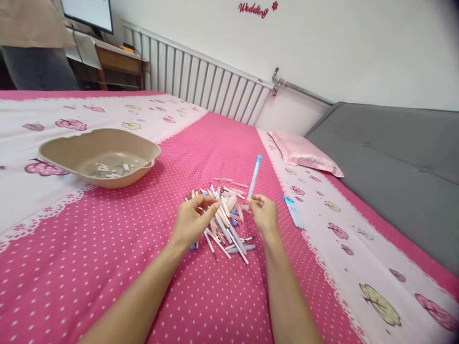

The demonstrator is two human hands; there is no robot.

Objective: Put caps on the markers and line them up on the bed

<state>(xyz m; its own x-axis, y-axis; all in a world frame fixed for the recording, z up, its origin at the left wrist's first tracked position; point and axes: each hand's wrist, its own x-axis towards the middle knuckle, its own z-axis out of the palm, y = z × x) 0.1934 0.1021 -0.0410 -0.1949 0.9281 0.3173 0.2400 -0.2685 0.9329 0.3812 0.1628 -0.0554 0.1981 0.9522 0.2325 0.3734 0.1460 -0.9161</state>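
A heap of several pens and pen parts (225, 220), pink, white and blue, lies on the pink dotted bedspread (143, 267). My right hand (263, 212) is closed on a light blue pen (254, 174) that points up and away. My left hand (193, 217) hovers at the left side of the heap, thumb and fingers pinched together on a small piece I cannot make out. A small set of blue pens (294, 210) lies apart to the right of my right hand.
A beige scalloped bowl (64, 153) with several small white bits inside sits at the left. A pink pillow (304, 153) lies behind, beside a grey sofa (394, 162). A white radiator (201, 81) lines the wall.
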